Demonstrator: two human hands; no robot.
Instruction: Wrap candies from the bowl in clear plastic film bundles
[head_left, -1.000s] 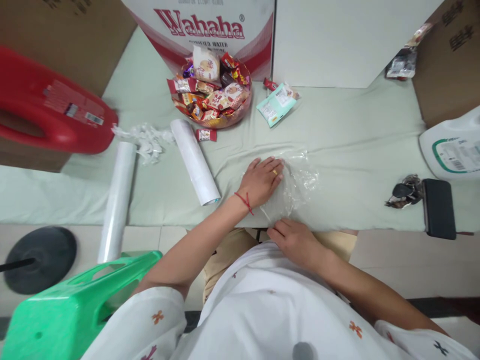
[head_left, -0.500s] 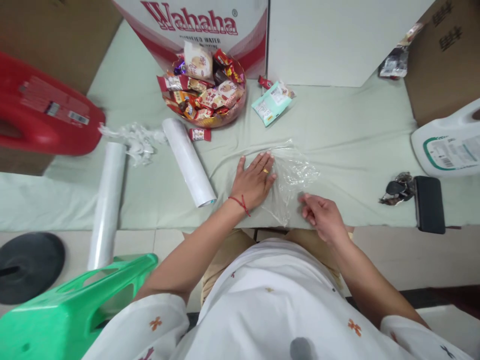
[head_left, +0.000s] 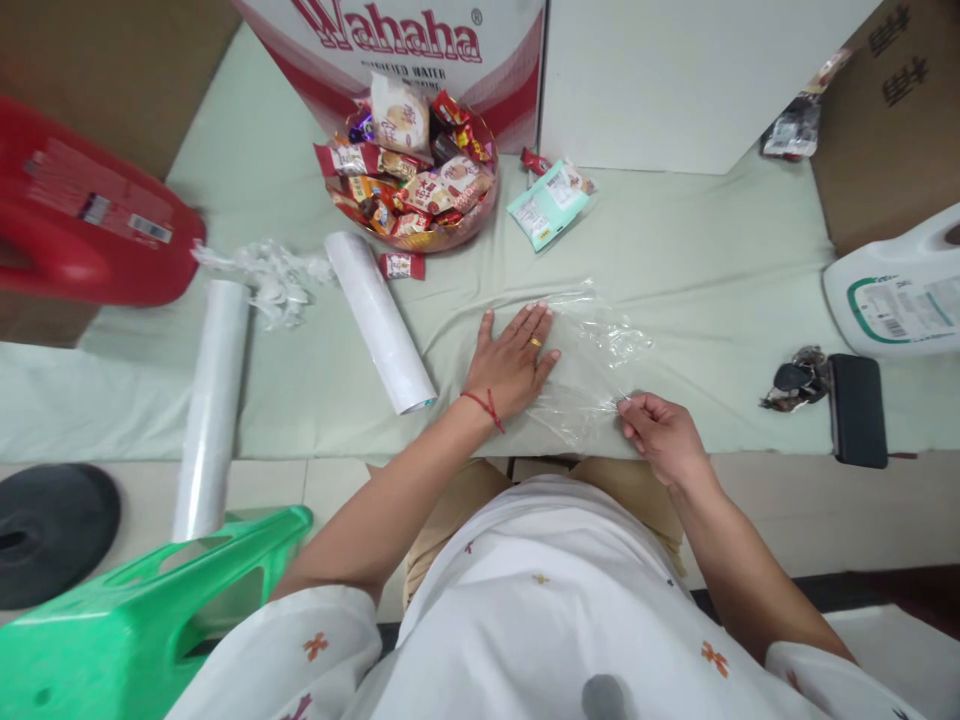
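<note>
A thin clear plastic bag [head_left: 596, 350] lies crinkled on the pale green cloth [head_left: 720, 290] before me. My left hand [head_left: 514, 355] rests flat on its left part, fingers stretched out, with a ring and a red string bracelet. At the lower right, my right hand [head_left: 660, 430] pinches the bag's edge between thumb and forefinger, pulling creases into the film. A white roll [head_left: 381, 325] lies to the left of my left hand. Beyond it stands a glass bowl [head_left: 480, 215] heaped with wrapped sweets, and a small red packet [head_left: 403, 265] sits near it.
A second white roll [head_left: 214, 400] juts over the table's front edge, near a green stool [head_left: 90, 630]. Red jug [head_left: 97, 215] at left; white jug [head_left: 900, 285], keys [head_left: 796, 380] and phone [head_left: 859, 410] at right. A mint packet [head_left: 550, 203] and boxes [head_left: 697, 90] line the back.
My right hand has moved slightly right, drawing the bag's corner with it, and the film is now stretched wider. My left hand stays pressed in nearly the same place.
</note>
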